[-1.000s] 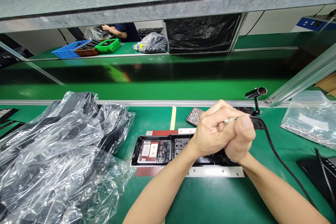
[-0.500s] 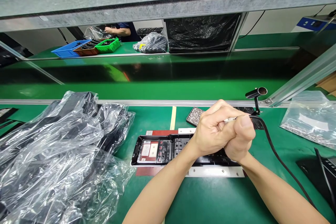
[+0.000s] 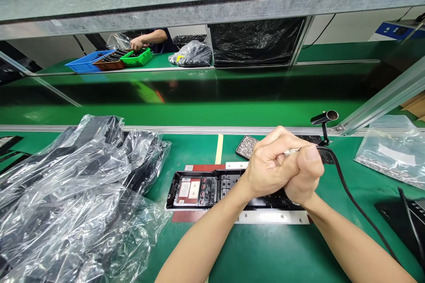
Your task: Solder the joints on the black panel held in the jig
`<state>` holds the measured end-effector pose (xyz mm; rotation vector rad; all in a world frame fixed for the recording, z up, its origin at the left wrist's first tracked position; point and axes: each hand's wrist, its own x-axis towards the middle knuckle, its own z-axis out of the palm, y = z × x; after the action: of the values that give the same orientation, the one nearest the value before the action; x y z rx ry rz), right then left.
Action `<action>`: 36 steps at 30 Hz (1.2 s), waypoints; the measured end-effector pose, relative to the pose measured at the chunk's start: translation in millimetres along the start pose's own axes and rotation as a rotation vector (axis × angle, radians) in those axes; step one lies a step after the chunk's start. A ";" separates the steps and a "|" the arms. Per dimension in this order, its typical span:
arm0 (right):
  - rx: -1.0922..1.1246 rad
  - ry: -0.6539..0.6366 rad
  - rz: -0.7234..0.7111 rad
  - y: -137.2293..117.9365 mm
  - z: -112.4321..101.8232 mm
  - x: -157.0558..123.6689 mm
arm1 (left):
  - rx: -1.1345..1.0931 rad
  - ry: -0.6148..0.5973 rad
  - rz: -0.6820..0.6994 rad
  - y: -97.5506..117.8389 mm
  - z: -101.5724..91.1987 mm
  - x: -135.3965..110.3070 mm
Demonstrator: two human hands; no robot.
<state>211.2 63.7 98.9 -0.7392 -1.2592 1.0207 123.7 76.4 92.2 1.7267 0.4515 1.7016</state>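
Note:
Both my hands are clasped together around a corded tool (image 3: 327, 155) over the right part of a long black plastic housing (image 3: 199, 190). My left hand (image 3: 268, 166) wraps over the fingers of my right hand (image 3: 303, 172), whose thumb presses on the tool's top. A black cable (image 3: 358, 205) runs from the tool toward the lower right. The housing lies in a white and red fixture (image 3: 272, 216) on the green bench. The tool's tip is hidden under my hands.
A heap of clear plastic bags with black parts (image 3: 73, 194) fills the left. A tray of small screws (image 3: 246, 146) lies behind my hands. A bag of small parts (image 3: 392, 150) sits at right. Across the conveyor, another person's hand (image 3: 136, 43) reaches into a green bin (image 3: 137, 57).
My hands and the tool stay where they were. The person across the conveyor has moved a hand down toward the green bin.

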 end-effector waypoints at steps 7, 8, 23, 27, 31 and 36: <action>0.001 0.007 0.001 1.7 -1.0 -0.6 | 0.079 -0.007 -0.029 0.7 0.2 0.2; -0.001 0.011 -0.002 1.9 -0.9 -0.6 | 0.081 -0.008 -0.030 0.7 0.2 0.1; -0.072 0.007 -0.060 6.3 -8.6 2.2 | 0.101 -0.020 -0.019 -0.6 0.1 2.5; 0.015 -0.028 -0.018 5.0 -9.6 3.2 | 0.082 -0.112 -0.122 7.5 -2.2 5.8; 0.096 -0.079 0.018 -2.0 -5.6 4.9 | -0.057 -0.121 -0.194 17.1 -10.5 7.7; 0.163 -0.105 0.134 -8.3 -6.4 7.8 | 0.224 0.041 -0.294 40.1 -43.4 -4.6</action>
<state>219.2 68.1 108.3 -0.6572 -1.2115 1.2701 72.8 53.7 112.4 1.6825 0.8974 1.5214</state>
